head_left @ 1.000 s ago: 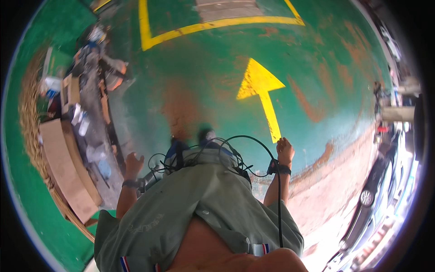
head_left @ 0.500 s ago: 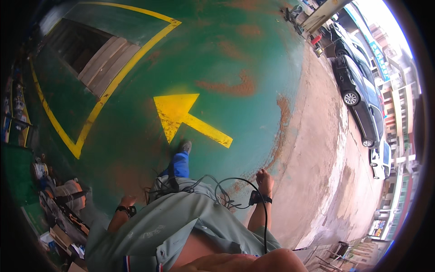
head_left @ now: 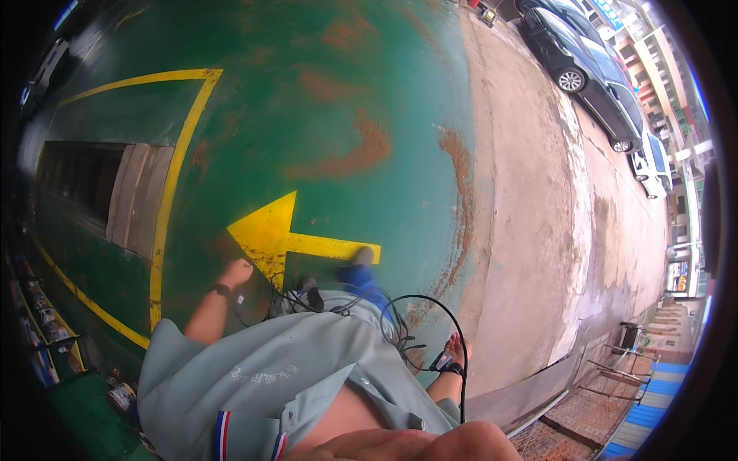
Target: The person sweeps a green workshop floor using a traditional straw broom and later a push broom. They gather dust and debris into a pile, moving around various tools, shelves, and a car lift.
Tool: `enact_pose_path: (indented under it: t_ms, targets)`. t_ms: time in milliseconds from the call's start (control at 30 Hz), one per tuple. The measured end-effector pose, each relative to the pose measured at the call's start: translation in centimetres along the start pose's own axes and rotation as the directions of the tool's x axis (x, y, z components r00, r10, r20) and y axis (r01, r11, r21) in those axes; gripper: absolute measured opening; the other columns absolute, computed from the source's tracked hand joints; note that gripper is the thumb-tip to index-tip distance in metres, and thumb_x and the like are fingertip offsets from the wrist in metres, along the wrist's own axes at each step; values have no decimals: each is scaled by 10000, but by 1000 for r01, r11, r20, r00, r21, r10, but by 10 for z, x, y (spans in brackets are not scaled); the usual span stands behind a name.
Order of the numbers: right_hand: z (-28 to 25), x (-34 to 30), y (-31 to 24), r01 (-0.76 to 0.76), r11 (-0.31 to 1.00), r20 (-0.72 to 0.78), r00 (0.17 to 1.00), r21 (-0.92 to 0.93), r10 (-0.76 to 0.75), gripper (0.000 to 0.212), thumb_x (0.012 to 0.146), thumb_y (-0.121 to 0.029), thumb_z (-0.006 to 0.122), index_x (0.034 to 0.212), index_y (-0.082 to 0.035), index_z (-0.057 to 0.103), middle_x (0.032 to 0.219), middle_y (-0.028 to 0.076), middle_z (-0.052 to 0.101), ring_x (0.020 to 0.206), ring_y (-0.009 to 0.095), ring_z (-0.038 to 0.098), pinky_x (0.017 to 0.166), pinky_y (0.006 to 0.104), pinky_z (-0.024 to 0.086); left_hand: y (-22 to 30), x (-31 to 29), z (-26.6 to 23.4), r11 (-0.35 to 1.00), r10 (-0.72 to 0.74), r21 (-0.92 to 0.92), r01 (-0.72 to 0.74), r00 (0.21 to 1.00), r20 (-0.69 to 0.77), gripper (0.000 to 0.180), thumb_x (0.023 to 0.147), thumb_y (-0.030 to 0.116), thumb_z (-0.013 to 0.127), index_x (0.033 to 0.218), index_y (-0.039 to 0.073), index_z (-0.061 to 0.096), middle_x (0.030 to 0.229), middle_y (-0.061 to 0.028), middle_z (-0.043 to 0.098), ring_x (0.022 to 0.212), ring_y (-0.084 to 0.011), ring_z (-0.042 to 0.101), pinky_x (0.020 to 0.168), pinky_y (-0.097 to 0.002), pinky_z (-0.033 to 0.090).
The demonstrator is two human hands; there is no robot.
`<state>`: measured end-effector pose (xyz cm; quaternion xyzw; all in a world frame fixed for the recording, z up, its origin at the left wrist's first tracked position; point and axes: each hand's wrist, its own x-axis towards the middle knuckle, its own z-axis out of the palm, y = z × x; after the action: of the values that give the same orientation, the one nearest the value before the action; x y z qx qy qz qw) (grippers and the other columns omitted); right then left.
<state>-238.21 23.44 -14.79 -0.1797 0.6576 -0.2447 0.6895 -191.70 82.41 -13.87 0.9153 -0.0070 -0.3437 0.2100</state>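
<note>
My left hand (head_left: 237,273) swings forward at the left, over the green floor near the yellow arrow's head. Its fingers look curled in, and I see nothing held in them. My right hand (head_left: 460,349) hangs low at my right side, beside the border of the green floor and the concrete; its fingers are too small and foreshortened to read. Each wrist wears a dark band, and a small device (head_left: 440,361) sits at the right one. Thin black cables (head_left: 396,326) loop around my waist, touching the grey-green shirt (head_left: 284,349).
A yellow arrow (head_left: 265,234) is painted underfoot. At the left a yellow line (head_left: 160,230) frames a dark floor pit (head_left: 81,180) with boards along one side. Cars (head_left: 584,73) stand on the concrete (head_left: 523,230) far right. Shelved goods (head_left: 50,326) line the lower left.
My left hand has swung forward and up, while the right has dropped back. The view has turned, and the other foot is now forward, on the arrow's shaft.
</note>
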Motion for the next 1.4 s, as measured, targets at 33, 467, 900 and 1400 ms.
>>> enact_pose_path:
  t_ms: [33, 467, 900, 1400]
  targets:
    - [-27, 19, 4, 16, 1000, -80, 997, 23, -14, 213, 933, -130, 453, 1010, 31, 568, 868, 107, 624, 729, 208, 611, 577, 303, 471, 22, 24, 2, 998, 56, 38, -57, 998, 10, 278, 824, 231, 507, 799, 5, 668, 865, -221, 656, 802, -390, 632, 729, -445, 492]
    - [255, 130, -179, 4, 984, -119, 993, 178, 18, 152, 912, -132, 465, 815, -69, 564, 674, 38, 600, 588, 173, 568, 515, 286, 460, 218, 231, 23, 845, -44, 488, -218, 881, 470, 386, 881, 277, 379, 1057, 67, 652, 1104, -207, 620, 1051, -378, 569, 920, -455, 428]
    - [603, 259, -382, 135, 990, 87, 987, 30, -137, 339, 918, -236, 527, 1167, -6, 522, 1094, 116, 618, 917, 245, 623, 736, 363, 516, 484, 493, -3, 839, 25, 476, -263, 893, 450, 296, 815, 267, 531, 980, 91, 702, 1112, -131, 643, 1044, -320, 607, 895, -434, 474]
    - [781, 425, -484, -46, 890, -114, 987, 453, 109, 145, 896, -125, 404, 864, -52, 525, 691, 78, 608, 546, 184, 555, 483, 283, 481, 901, 795, -178, 917, 330, 210, -338, 941, 74, 235, 783, 255, 583, 844, 64, 705, 883, -177, 675, 892, -340, 642, 828, -407, 497]
